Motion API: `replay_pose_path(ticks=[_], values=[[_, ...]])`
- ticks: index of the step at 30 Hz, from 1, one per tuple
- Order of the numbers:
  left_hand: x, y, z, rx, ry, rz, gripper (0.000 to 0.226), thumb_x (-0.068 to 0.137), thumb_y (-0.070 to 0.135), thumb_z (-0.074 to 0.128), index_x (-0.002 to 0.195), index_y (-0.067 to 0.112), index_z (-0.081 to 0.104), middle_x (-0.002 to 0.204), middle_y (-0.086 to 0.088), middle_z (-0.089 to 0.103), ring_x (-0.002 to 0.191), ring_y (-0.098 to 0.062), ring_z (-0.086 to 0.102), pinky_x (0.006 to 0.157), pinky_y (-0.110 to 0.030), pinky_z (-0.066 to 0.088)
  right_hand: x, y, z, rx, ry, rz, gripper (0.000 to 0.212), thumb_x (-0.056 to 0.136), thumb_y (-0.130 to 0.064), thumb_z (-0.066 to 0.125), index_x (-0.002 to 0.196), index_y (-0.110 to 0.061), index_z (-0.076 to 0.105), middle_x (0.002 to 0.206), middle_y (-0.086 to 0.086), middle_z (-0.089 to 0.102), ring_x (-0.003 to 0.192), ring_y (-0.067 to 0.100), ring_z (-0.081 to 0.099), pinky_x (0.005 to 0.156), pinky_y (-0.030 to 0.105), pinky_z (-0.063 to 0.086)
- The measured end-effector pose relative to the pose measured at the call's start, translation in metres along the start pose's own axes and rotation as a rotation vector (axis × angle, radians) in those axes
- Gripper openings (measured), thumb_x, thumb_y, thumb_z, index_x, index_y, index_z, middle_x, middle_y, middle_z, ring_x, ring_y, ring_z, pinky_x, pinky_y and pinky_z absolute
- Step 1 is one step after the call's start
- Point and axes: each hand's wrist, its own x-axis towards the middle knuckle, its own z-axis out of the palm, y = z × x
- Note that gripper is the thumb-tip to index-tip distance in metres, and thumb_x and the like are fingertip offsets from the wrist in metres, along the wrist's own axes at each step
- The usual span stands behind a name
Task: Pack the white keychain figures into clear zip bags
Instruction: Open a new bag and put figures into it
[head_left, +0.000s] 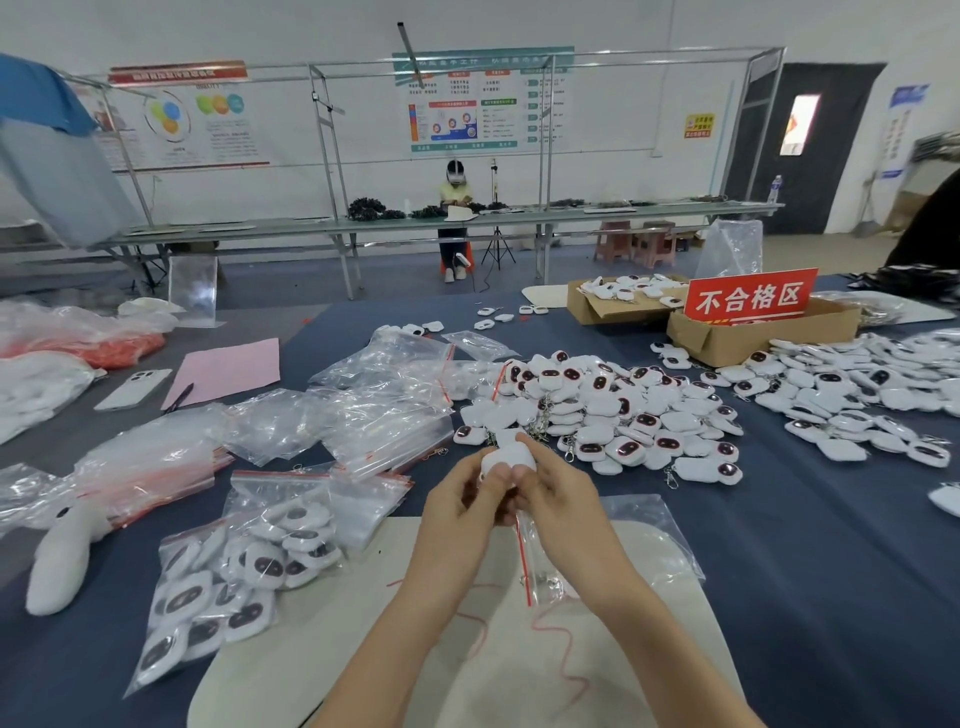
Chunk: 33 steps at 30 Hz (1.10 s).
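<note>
A white keychain figure (506, 457) is held above the table between both hands. My left hand (460, 501) grips its left side with curled fingers. My right hand (558, 496) pinches its right side, and a clear zip bag (535, 551) with a red strip hangs down under that hand. A large heap of loose white figures (618, 415) with dark red faces lies just beyond my hands. Filled zip bags (234, 582) lie at the lower left. Empty clear bags (374, 400) are piled to the left of the heap.
A beige mat (467, 649) lies under my forearms on the blue table. More figures (857, 395) spread at the right. Cardboard boxes (753, 332) with a red sign stand at the back right. A phone (132, 389), pink paper (228, 369) and a white controller (62, 556) lie left.
</note>
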Motion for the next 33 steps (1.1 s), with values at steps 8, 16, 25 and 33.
replay_pose_path(ticks=[8,16,25,33], values=[[0.0,-0.007,-0.009,0.232,-0.033,0.078,0.029,0.108,0.012,0.045,0.115,0.015,0.072,0.064,0.004,0.061,0.062,-0.011,0.055,0.064,-0.025,0.049,-0.003,0.007,-0.006,-0.015,-0.024,0.045,0.036,0.107,-0.013,0.042,0.138,-0.022,0.057,0.098,0.005,0.075,0.087,0.011,0.075,0.09,0.029,0.057],[0.004,-0.027,-0.037,0.342,-0.004,-0.194,0.023,0.106,0.013,0.049,0.101,0.003,0.07,0.067,-0.006,0.066,0.055,-0.01,0.061,0.057,-0.025,0.053,0.007,0.022,-0.036,-0.337,0.024,0.001,0.037,0.108,-0.02,0.038,0.138,-0.029,0.056,0.118,-0.014,0.068,0.09,0.0,0.065,0.078,0.008,0.046],[0.002,-0.038,-0.032,0.615,-0.242,-0.14,0.023,0.096,0.011,0.06,0.099,0.033,0.067,0.083,0.006,0.073,0.066,0.001,0.061,0.066,-0.017,0.049,0.002,0.052,-0.039,-0.716,-0.261,-0.025,0.043,0.105,-0.013,0.036,0.142,-0.027,0.053,0.132,-0.004,0.061,0.124,0.015,0.052,0.105,0.028,0.037],[-0.005,-0.05,-0.019,0.764,-0.196,0.226,0.036,0.095,-0.003,0.056,0.103,0.026,0.076,0.1,0.009,0.062,0.088,-0.006,0.06,0.08,-0.023,0.047,-0.001,0.059,-0.038,-0.751,-0.288,-0.102,0.045,0.103,-0.005,0.037,0.142,-0.021,0.053,0.138,-0.001,0.058,0.128,0.017,0.05,0.109,0.026,0.033]])
